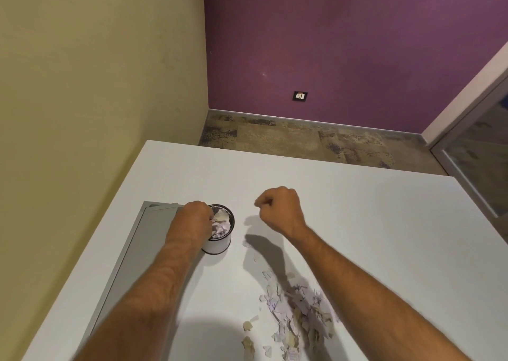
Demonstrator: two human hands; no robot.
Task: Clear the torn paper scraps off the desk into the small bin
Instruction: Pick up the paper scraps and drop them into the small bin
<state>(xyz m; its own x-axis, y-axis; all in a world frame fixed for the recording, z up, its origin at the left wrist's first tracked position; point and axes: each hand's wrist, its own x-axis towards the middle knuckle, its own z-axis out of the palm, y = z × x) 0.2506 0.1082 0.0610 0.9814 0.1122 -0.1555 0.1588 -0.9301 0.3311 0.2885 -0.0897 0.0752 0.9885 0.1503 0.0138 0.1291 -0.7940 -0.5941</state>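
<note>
A smooth white counter stands in a corner where a pale yellow wall meets a matte purple wall, over mottled brown carpet tiles; a dark socket plate sits low on the purple side. A flat grey panel is set into the counter's left edge. The small bin — a short white cylinder with a dark rim — stands beside that panel, already holding crumpled pale scraps. The left hand rests curled at the bin's rim, fingers bent into its mouth. The right hand hovers just right of the bin, clenched in a fist; whether it grips paper is hidden. The torn paper scraps — ragged lilac and cream bits — lie heaped near the front edge, under the right forearm.
</note>
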